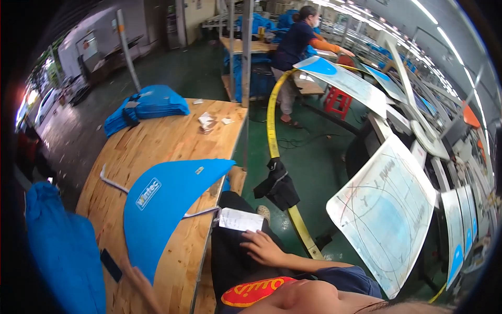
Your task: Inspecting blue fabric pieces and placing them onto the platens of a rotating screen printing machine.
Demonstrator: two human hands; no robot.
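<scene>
A blue fabric panel [168,200] with a printed logo lies on the wooden table [180,137]. At its lower tip, my left hand [137,280] is motion-blurred; whether it grips the fabric cannot be told. Close to that hand lies a dark flat object [111,265], like a phone. My right hand [262,247] rests on my dark-clothed thigh, fingers spread, by a white paper [241,219] with writing. A thin whitish strip [202,212] runs from the panel's edge towards this paper. Another strip end [113,184] shows beyond the panel.
Folded blue fabric [157,103] and paper scraps [206,119] lie on the table's far part. More blue fabric [62,243] is at the left. To the right stands a carousel-like machine with flat pallets [386,216] and a curved yellow rail [273,114]. A person [294,47] stands beyond.
</scene>
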